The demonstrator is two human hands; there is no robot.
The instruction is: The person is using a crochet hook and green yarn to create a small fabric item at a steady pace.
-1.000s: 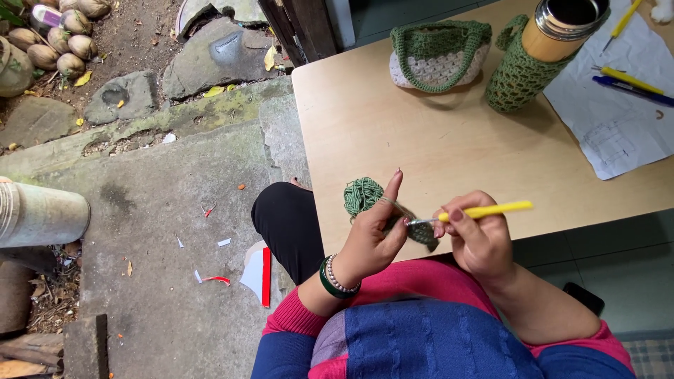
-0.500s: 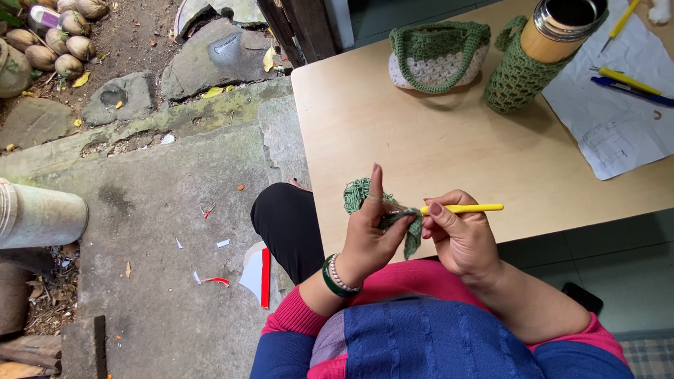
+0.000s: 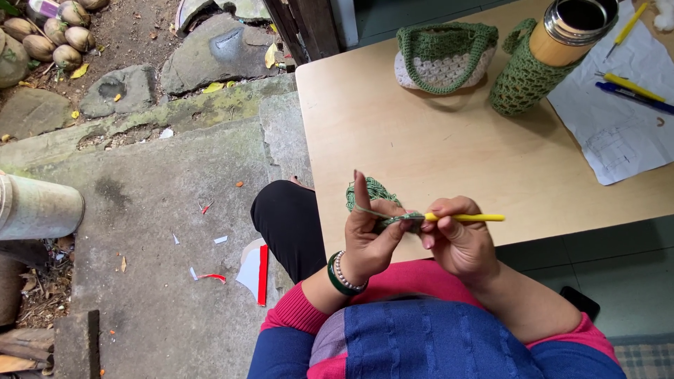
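Green crochet piece (image 3: 372,193) mostly hidden behind left hand (image 3: 371,238); hook tip of yellow crochet hook (image 3: 467,217) buried in yarn; flask (image 3: 572,28) top cut off at far edge; paper (image 3: 618,133) sketch too faint to read

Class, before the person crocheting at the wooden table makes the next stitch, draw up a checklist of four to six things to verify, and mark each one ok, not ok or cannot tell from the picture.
1. Right hand grips the yellow-handled crochet hook: ok.
2. Left hand holds the small green crocheted piece: ok.
3. Green yarn strand runs over the raised left forefinger: ok.
4. Hook tip sits in the work: cannot tell, fingers hide it.
5. Light wooden table bare beside the hands: ok.
6. Metal flask in green crocheted sleeve stands apart from the hands: ok.
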